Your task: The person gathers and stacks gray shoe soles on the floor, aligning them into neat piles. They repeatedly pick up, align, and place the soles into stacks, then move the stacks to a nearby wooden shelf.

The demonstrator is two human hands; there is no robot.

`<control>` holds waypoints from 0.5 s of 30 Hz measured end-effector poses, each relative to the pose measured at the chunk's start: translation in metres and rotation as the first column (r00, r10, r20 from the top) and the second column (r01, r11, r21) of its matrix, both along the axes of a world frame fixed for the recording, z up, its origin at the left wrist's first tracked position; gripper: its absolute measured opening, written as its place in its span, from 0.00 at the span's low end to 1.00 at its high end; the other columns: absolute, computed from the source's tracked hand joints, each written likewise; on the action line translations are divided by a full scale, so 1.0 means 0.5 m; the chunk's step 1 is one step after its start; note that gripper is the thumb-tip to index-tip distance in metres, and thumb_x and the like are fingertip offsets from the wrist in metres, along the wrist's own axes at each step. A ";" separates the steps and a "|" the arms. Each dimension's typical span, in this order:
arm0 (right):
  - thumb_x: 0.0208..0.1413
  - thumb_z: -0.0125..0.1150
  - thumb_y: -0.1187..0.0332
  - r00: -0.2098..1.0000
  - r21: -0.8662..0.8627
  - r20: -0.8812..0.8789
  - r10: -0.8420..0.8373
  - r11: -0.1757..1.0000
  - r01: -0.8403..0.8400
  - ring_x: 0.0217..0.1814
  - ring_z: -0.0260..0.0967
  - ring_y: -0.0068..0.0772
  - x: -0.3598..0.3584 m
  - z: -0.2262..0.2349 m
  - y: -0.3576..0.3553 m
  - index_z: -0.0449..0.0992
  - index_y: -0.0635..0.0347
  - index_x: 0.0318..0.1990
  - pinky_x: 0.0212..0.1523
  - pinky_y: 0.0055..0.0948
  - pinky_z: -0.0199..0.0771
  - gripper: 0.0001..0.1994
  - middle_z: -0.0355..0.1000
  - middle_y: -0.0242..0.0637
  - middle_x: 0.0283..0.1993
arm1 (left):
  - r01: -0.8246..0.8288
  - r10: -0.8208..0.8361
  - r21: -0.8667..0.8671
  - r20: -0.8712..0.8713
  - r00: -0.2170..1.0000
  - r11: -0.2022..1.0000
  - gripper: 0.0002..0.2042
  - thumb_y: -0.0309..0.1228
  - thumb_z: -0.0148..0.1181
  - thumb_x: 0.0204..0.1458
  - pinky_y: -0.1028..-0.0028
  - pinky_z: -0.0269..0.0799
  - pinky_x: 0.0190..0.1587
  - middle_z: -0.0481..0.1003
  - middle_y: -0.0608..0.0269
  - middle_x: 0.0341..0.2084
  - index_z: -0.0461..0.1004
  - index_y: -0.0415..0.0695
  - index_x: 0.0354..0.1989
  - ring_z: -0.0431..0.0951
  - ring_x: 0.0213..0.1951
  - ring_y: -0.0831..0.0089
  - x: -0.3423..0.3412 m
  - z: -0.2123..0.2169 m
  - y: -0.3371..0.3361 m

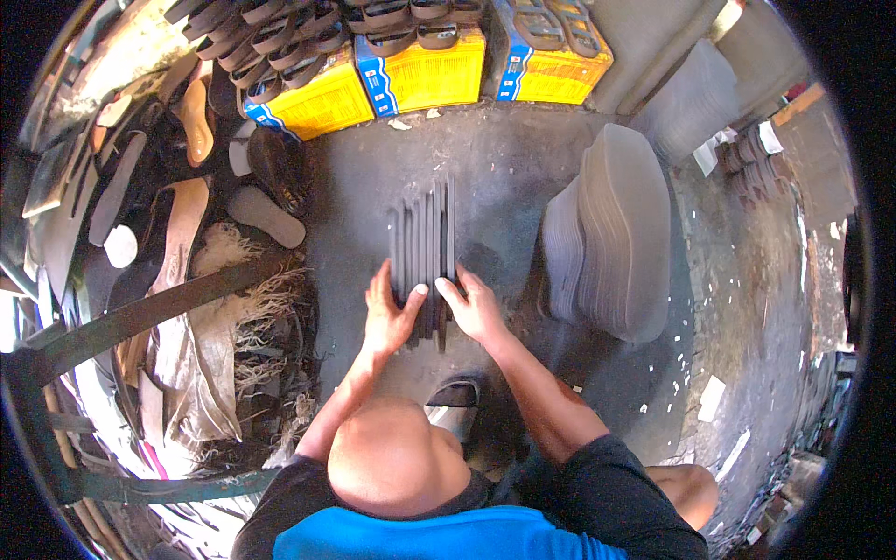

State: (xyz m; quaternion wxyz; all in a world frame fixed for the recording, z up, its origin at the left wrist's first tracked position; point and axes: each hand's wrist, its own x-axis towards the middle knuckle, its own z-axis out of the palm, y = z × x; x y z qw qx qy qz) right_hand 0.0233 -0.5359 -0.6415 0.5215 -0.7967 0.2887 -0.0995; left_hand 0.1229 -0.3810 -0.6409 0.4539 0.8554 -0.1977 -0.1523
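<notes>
In the head view, the person's two hands meet over the dark floor (364,173) near the middle, with a bundle of grey soles (412,238) between them. The soles stand on edge side by side, their long edges running away from the person and their far ends uneven. The left hand (387,313) lies along the bundle's left side, half curled, with its thumb against the near part of the edges. The right hand (473,306) is on the right side, also half curled, its thumb reaching over the edges close to the other thumb. Together the hands hold the bundle from both sides; whether its underside touches the floor cannot be told.

To the right of the hands, well apart from them, stand a tall stack of soles (623,233) and, just beside it on its left, a lower stack (563,247). Farther off at upper right is a pale grey stack (691,98). Along the far side, dark sandals (289,33) are piled on yellow and blue boxes (425,75).

On the left lies a heap of scraps, including a loose grey sole (266,217) and a frayed cloth (210,359), with a dark metal bar (149,317) crossing in front. Below the bundle, a foot in a sandal (455,403) shows beside the person's bare knee (392,457). A white scrap (711,399) lies on the floor at right.
</notes>
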 end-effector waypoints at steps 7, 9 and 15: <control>0.55 0.68 0.68 0.954 0.161 0.257 0.151 0.967 -0.196 0.63 0.73 0.54 -0.042 0.069 -0.039 0.56 0.65 0.70 0.63 0.43 0.72 0.37 0.69 0.57 0.63 | 0.034 -0.072 -0.219 -0.171 0.983 0.975 0.47 0.31 0.82 0.43 0.53 0.69 0.61 0.65 0.51 0.58 0.53 0.40 0.67 0.70 0.61 0.58 -0.025 0.084 0.015; 0.52 0.71 0.66 0.953 0.045 0.193 0.234 0.968 -0.246 0.63 0.72 0.59 -0.048 0.050 -0.041 0.57 0.64 0.69 0.63 0.45 0.72 0.38 0.69 0.57 0.62 | 0.126 -0.157 -0.265 -0.099 0.983 0.956 0.44 0.30 0.83 0.41 0.54 0.72 0.58 0.68 0.49 0.54 0.57 0.38 0.64 0.74 0.56 0.54 -0.024 0.053 0.018; 0.52 0.72 0.62 0.955 -0.238 0.182 0.234 0.953 -0.188 0.60 0.71 0.66 -0.040 0.018 -0.036 0.60 0.63 0.66 0.60 0.51 0.73 0.37 0.69 0.60 0.59 | 0.213 -0.198 -0.032 0.259 0.945 0.976 0.44 0.28 0.83 0.38 0.58 0.73 0.57 0.71 0.46 0.51 0.60 0.40 0.63 0.75 0.54 0.49 -0.004 0.001 0.011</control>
